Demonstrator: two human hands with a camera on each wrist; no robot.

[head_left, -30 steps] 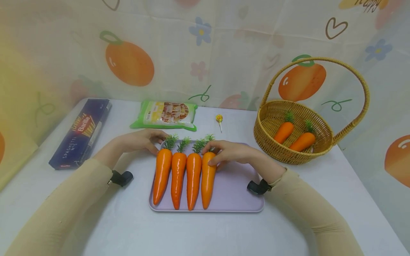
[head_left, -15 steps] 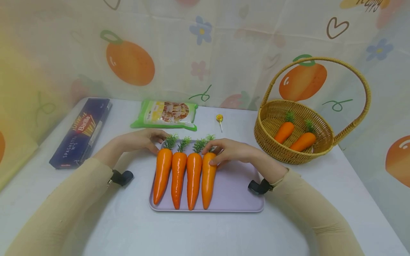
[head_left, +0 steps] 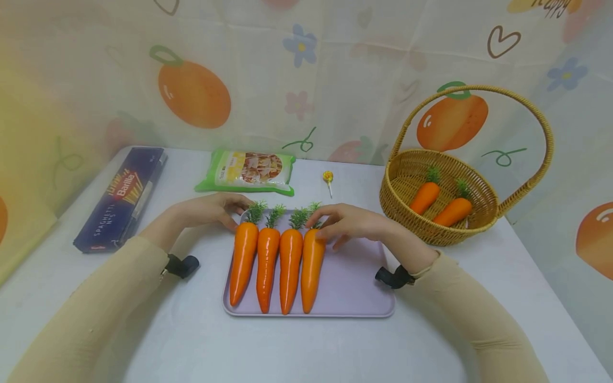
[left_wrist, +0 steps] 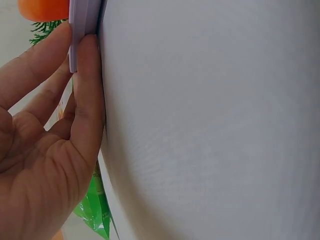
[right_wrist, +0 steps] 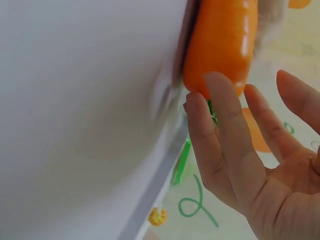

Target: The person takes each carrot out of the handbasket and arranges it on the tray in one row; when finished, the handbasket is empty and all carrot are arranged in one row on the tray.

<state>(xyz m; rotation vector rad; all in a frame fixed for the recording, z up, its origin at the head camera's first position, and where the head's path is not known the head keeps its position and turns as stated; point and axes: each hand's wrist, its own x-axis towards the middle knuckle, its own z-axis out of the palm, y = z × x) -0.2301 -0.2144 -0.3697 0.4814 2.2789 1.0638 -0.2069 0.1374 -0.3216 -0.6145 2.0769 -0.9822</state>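
Several orange carrots with green tops lie side by side on a lilac tray [head_left: 356, 282]. At the tray's upper left corner is my left hand [head_left: 210, 210]; the left wrist view has its fingertips on both sides of the tray rim [left_wrist: 73, 40], pinching it. My right hand [head_left: 353, 223] is over the top end of the rightmost carrot [head_left: 313, 271]. Seen from the right wrist, the fingers of that hand [right_wrist: 265, 165] are spread and fairly straight, with fingertips right at the carrot's thick end [right_wrist: 220, 50]. Part of its green top is hidden behind the fingers.
A wicker basket [head_left: 390, 205] with a tall handle and two carrots stands at the right. Behind the tray lie a green food bag [head_left: 249, 171] and a yellow lollipop [head_left: 328, 176]. A blue spaghetti box [head_left: 119, 199] lies at the left.
My right hand has loosened from the rightmost carrot and shifted slightly up and right, its fingers opening. The left hand and the carrots have stayed in place.
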